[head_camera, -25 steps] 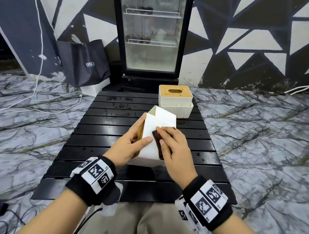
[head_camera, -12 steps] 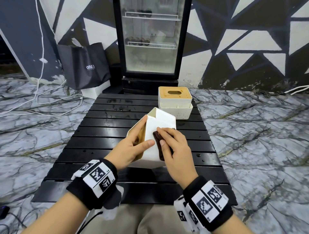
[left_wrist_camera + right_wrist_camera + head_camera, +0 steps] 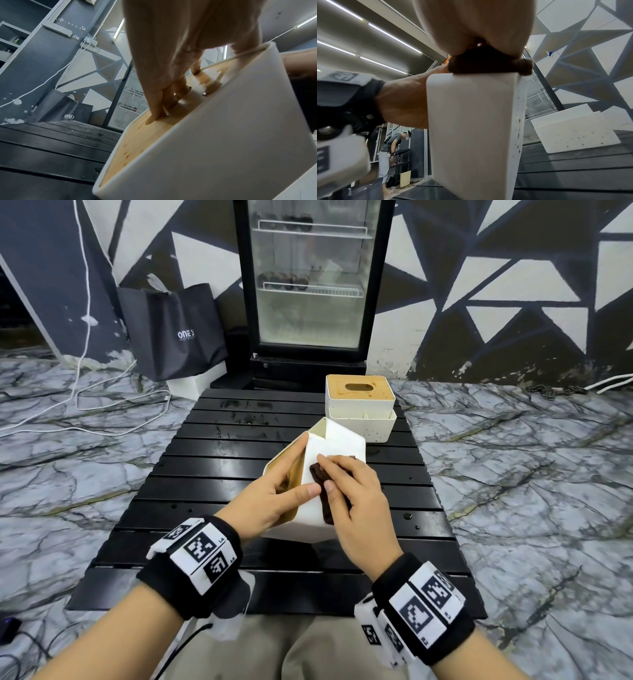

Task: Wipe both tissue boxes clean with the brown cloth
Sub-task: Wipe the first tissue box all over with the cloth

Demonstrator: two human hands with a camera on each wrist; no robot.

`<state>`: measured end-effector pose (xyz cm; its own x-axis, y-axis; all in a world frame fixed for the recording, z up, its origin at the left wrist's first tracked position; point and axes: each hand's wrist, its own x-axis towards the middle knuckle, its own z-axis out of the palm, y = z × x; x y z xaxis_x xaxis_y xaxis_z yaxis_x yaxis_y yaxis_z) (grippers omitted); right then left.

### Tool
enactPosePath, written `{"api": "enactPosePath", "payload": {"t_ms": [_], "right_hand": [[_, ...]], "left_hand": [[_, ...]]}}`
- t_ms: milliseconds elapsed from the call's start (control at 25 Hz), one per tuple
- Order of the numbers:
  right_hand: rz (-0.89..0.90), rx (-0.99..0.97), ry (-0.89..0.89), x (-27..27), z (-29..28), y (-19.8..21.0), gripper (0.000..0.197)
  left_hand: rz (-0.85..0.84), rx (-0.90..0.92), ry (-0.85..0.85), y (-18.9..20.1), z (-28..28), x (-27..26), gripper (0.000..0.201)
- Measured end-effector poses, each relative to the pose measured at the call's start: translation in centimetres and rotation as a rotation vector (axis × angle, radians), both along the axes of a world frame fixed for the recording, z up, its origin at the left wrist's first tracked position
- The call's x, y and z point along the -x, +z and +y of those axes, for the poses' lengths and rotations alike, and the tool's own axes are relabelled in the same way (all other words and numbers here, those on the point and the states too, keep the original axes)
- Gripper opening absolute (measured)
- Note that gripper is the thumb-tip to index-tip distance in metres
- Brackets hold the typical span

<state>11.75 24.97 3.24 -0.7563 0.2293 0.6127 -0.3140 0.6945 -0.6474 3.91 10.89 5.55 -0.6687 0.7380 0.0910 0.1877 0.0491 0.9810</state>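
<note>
**Wiping the near tissue box, side panel**

Little has shifted: right hand (image 3: 356, 501) keeps its flat fingers pressing the brown cloth (image 3: 322, 491) on the tilted near tissue box (image 3: 337, 446), so wiping continues. Left hand (image 3: 274, 498) grips it, fingers in the lid slot per the left wrist view. Far tissue box (image 3: 359, 405) waits, speckled in the right wrist view.

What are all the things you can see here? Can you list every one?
held tissue box: 1, white with wooden lid, tipped on the table
far tissue box: 1, white, speckled, wooden lid, upright at the table's far edge
brown cloth: 1, dark brown, on the held box's side
table: 1, black slats
fridge: 1, black, glass door, behind the table
bag: 1, black, left of the fridge
cables: several, white, on wall and floor
left hand: grips the held box
right hand: presses the cloth
</note>
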Motion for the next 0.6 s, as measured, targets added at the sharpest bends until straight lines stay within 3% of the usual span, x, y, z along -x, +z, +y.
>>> {"api": "enactPosePath", "payload": {"t_ms": [200,600], "right_hand": [[0.03,-0.054,0.046,1.9,0.7,1.5,0.039],[-0.054,-0.036,0.002,3.4,4.4,3.1,0.034]], "left_hand": [[0.052,0.077,-0.005,0.0,0.0,0.1,0.075],[-0.042,0.172,-0.08,0.8,-1.0,0.4,0.079]]}}
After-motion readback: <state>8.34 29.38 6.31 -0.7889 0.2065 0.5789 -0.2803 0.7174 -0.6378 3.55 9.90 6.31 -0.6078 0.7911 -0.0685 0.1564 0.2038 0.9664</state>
